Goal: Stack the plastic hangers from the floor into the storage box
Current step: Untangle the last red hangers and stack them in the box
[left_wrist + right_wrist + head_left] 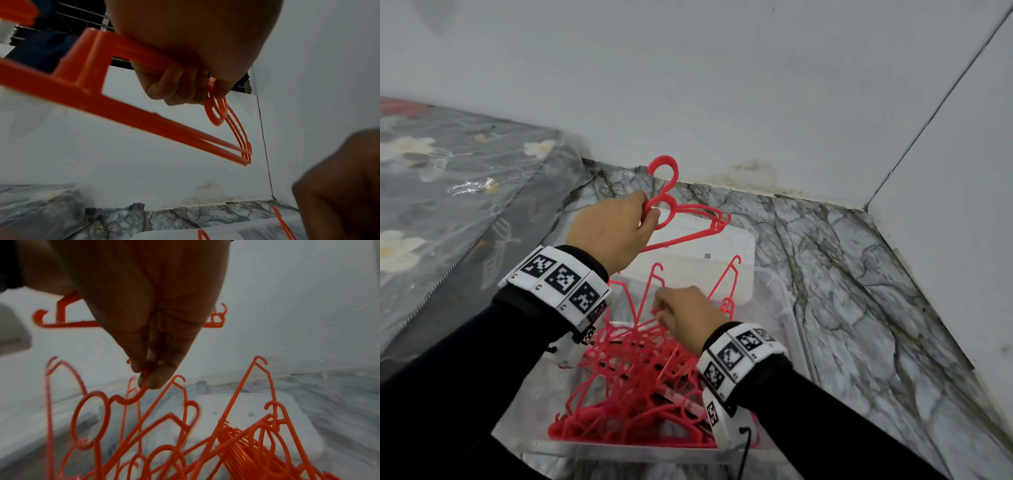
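on the left lies a mattress [448, 178] wrapped in flowered plastic, clear of the work. next to it the left hand [609, 233] is raised above the storage box [784, 308], its fingers [164, 86] curled round the necks of a small bundle of held hangers [688, 222] that lie flat against each other, hooks aligned. below, in the middle, the tangled pile [633, 387] of pink-red plastic hangers fills the clear box, hooks and shoulders interlocked, a few standing upright. to the right of the pile's middle, the right hand [685, 315] pinches one hanger hook [141, 391] between thumb and fingertips. right again is bare marble floor [876, 308] and the wall corner.

these hangers look light, thin and stiff, with some springy give, and probably smooth. the hook or neck seems the sound place to hold: it leaves the shoulders free to slip out. since they snag each other, a slow straight lift should serve better than a yank, which could bend or snap a thin bar.
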